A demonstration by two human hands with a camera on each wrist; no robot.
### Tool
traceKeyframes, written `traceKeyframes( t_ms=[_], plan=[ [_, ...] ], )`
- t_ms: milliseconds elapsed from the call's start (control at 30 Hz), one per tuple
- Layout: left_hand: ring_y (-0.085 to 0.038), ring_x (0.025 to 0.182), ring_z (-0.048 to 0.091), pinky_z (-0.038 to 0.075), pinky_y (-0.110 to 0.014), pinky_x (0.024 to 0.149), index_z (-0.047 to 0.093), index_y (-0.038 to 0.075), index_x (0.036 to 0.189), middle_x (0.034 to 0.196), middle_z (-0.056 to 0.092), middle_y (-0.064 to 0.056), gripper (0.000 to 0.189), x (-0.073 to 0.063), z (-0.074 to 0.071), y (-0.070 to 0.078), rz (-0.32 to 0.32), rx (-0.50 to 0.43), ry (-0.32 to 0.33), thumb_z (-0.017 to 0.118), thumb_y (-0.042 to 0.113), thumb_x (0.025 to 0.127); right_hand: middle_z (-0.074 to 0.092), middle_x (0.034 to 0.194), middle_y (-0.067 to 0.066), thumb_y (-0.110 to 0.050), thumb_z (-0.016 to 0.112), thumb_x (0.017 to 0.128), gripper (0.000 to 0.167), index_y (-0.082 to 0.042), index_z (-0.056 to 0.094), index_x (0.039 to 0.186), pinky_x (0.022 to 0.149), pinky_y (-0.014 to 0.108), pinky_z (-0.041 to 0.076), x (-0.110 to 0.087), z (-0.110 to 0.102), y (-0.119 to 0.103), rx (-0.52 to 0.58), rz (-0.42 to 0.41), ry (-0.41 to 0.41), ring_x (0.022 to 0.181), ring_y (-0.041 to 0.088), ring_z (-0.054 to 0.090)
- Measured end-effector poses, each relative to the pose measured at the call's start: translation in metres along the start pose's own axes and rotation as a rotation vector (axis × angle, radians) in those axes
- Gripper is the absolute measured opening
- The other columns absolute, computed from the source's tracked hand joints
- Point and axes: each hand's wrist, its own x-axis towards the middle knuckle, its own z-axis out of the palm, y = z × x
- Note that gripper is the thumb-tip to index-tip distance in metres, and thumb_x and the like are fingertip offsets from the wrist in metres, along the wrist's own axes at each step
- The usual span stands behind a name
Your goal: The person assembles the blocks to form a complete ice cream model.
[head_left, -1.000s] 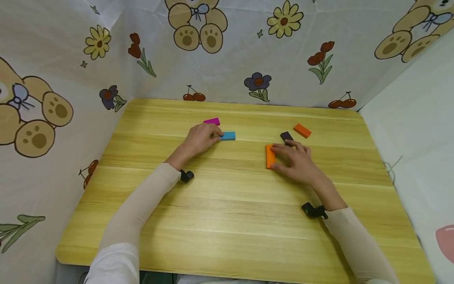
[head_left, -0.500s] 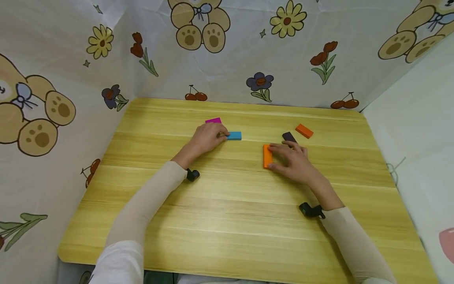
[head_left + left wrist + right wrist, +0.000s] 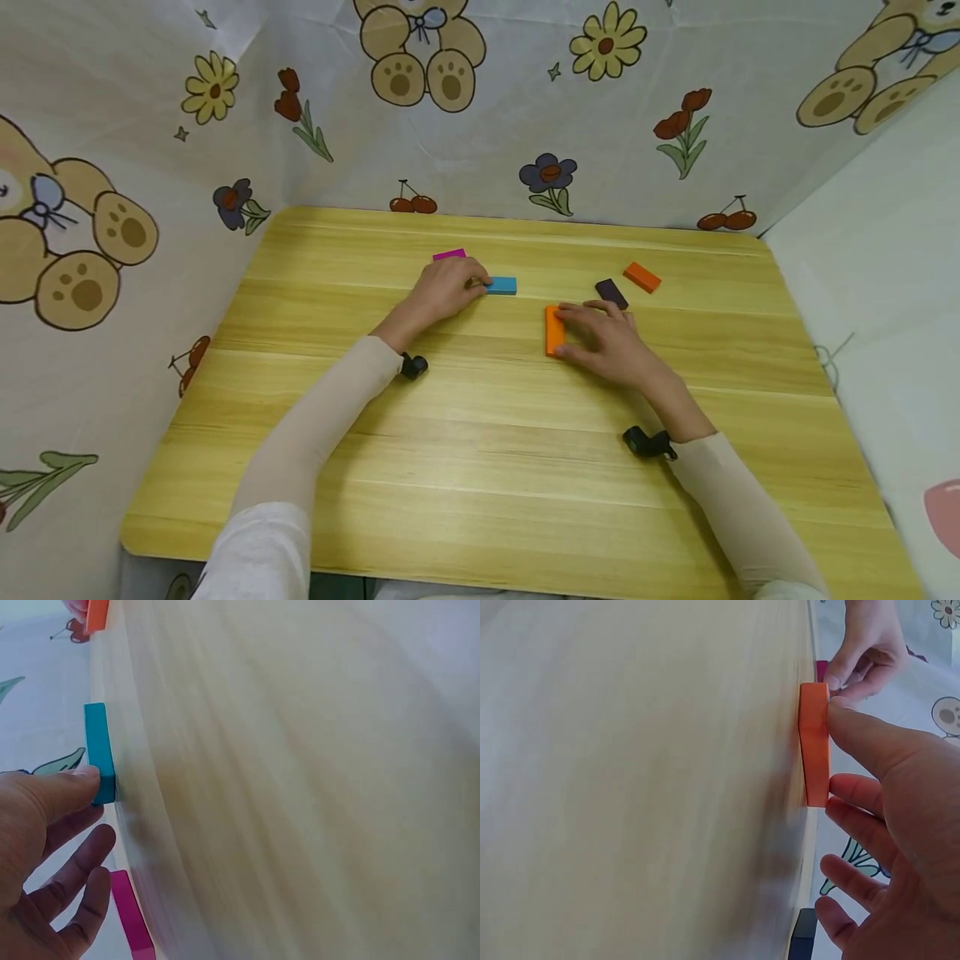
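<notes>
- Here's the left hand [image 3: 450,287], thumb and fingertip pinching the left end of a bright blue rectangular block [image 3: 503,286] that lies crosswise on the yellow wood-grained tabletop [image 3: 450,467]
- Over to the right hand [image 3: 606,343], its thumb and fingertips touching a bright orange rectangular block [image 3: 552,331] that points away from the person; whether they truly grip it, I can't tell
- A gap separates those 2 blocks, the orange nearer the person
- Waiting around them: a magenta block [image 3: 450,253] beyond the left hand, a black block [image 3: 612,292] just past the right fingers, and a smaller red-orange block [image 3: 642,277] farther out
- The step in hand looks like positioning 2 blocks together; the next move seems to call for light, level fingertip control, both blocks kept flat
</notes>
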Motion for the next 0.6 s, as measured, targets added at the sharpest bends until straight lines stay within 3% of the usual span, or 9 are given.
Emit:
traceKeyframes(
  t_ms=[200,600],
  plan=[
    [-0.019,0.106,0.072,0.06,-0.041,0.094,0.082,0.019,0.123,0.131,0.078,-0.001,0.022,0.005,0.003,0.003,0.012,-0.001,-0.003,0.073,0.025,0.104,0.052,0.168,0.007,-0.045,0.077,0.099,0.067,-0.017,0.057,0.157,0.117,0.068,0.024,0.002,0.002,-0.003,-0.004,-0.032,-0.001,0.149,0.039,0.038],
    [-0.019,0.104,0.071,0.059,-0.038,0.094,0.082,0.017,0.123,0.13,0.078,-0.001,0.022,0.017,0.011,0.011,0.032,-0.039,-0.017,0.072,0.024,0.106,0.052,0.167,0.007,-0.043,0.078,0.099,0.068,-0.015,0.057,0.157,0.12,0.063,0.027,0.007,0.007,-0.013,0.013,-0.065,-0.005,0.144,0.039,0.043]
  ],
)
